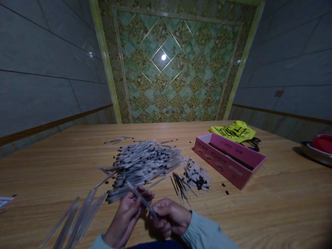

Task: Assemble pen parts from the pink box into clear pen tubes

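While the left hand (132, 209), fingers half curled, pinches a slim translucent pen barrel (141, 197) above the near part of the wooden table (275, 218), the right hand (169, 214) closes around its lower end. Just beyond lies a heap of similar pens (145, 162); black rods (178, 185) and small caps (198, 174) lie right of it, clear tubes (83, 218) nearer left, an open pink box (223, 164) and yellow bag (233, 131) farther right.

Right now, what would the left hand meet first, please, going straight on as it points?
The left hand would probably meet the pile of slender tubes first, though depth is unclear.
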Motion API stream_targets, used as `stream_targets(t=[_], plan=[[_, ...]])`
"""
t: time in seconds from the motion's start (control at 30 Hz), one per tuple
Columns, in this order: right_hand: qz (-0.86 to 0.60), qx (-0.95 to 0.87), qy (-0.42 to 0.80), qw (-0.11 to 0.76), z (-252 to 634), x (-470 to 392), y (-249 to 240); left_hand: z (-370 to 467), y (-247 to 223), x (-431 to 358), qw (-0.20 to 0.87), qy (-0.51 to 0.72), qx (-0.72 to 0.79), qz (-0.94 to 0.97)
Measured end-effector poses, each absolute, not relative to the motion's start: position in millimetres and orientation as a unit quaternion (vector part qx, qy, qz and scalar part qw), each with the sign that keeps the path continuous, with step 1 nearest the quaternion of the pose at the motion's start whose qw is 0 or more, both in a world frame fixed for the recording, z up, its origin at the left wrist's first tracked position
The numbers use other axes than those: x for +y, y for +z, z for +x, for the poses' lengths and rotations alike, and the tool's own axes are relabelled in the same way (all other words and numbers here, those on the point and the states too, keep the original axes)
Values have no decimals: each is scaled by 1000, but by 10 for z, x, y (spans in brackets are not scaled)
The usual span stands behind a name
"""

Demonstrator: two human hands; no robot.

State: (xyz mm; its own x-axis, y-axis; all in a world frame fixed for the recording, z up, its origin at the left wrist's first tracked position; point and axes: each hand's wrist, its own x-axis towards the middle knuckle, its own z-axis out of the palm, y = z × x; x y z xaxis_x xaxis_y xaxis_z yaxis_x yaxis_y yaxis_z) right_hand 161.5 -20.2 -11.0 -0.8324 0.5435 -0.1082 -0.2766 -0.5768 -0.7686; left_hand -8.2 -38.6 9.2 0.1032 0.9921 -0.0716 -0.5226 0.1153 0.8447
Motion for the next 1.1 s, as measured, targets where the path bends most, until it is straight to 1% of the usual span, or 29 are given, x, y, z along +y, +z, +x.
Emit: stream_targets(t=[0.1, 0.17, 0.33, 0.43, 0.5, 0.53, 0.63, 0.67, 0.7, 0.73, 0.77, 0.8, 0.83, 0.87, 0.9, 0.93, 1.0, 1.03, 1.1], plan=[[-154, -400, 882, 197, 1630, -219, -90, -83, 65, -404, 671, 558, 324, 366], [-170, -409, 874, 200, 1632, -221, -92, -91, 54, -397, 663, 563, 321, 376], [-268, -419, 818, 291, 1559, -224, -111, -88, 67, -349, 621, 595, 364, 358], [-331, -455, 753, 340, 1470, -239, -110, -79, 50, -330, 605, 604, 397, 333], [-387, -516, 673, 362, 1428, -259, -91, -70, 24, -325, 597, 610, 417, 311], [-413, -563, 609, 376, 1420, -271, -77, -63, 10, -324, 595, 612, 428, 299], [-448, -721, 330, 412, 1453, -311, -34, -40, -22, -318, 595, 613, 451, 257], [-437, -764, 240, 411, 1473, -324, -24, -34, -26, -317, 597, 613, 454, 246], [-421, -794, 174, 402, 1492, -337, -17, -31, -26, -316, 599, 615, 454, 238], [-407, -812, 136, 396, 1504, -348, -13, -31, -23, -316, 602, 616, 452, 233], [-401, -815, 128, 398, 1508, -357, -11, -35, -16, -318, 604, 616, 449, 232], [-407, -803, 149, 409, 1502, -364, -10, -41, -5, -322, 607, 615, 443, 237], [-418, -776, 202, 427, 1488, -369, -10, -49, 9, -327, 610, 614, 435, 246], [-425, -738, 290, 437, 1470, -371, -10, -58, 26, -335, 613, 615, 426, 255], [-418, -690, 404, 432, 1451, -372, -9, -67, 43, -343, 616, 616, 415, 262], [-395, -631, 527, 410, 1435, -372, -7, -73, 60, -353, 620, 616, 403, 270], [-306, -497, 740, 334, 1424, -371, -1, -80, 90, -373, 632, 612, 376, 289], [-257, -438, 811, 289, 1431, -372, 2, -81, 100, -382, 640, 607, 362, 301], [-176, -369, 884, 228, 1459, -373, 4, -84, 106, -395, 653, 593, 343, 323]])
